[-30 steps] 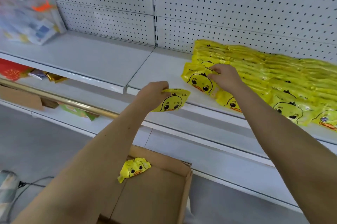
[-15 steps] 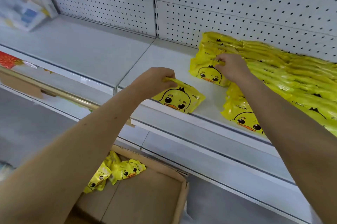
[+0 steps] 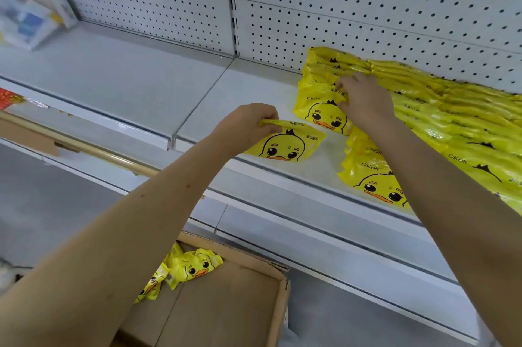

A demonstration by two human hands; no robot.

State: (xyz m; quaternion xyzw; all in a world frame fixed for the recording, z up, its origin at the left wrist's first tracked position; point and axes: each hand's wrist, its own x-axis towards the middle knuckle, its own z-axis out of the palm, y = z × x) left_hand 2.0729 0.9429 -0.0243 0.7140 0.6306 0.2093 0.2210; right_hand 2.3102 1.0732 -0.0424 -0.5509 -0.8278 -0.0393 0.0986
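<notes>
Head view: left hand [image 3: 245,127] pinches duck packet [image 3: 285,146] by its top edge at the shelf's [image 3: 254,86] near lip, right hand [image 3: 364,103] grips the packet row [image 3: 319,86] just right (steadying it, probably), so best tuck it flush alongside, face forward.

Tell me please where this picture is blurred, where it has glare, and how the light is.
Head view throughout: the packages at far left are blurred; white glare spots lie on the stacked yellow packs; the left hand and the duck pack it pinches are sharp; light on the pegboard is soft and even.
</notes>
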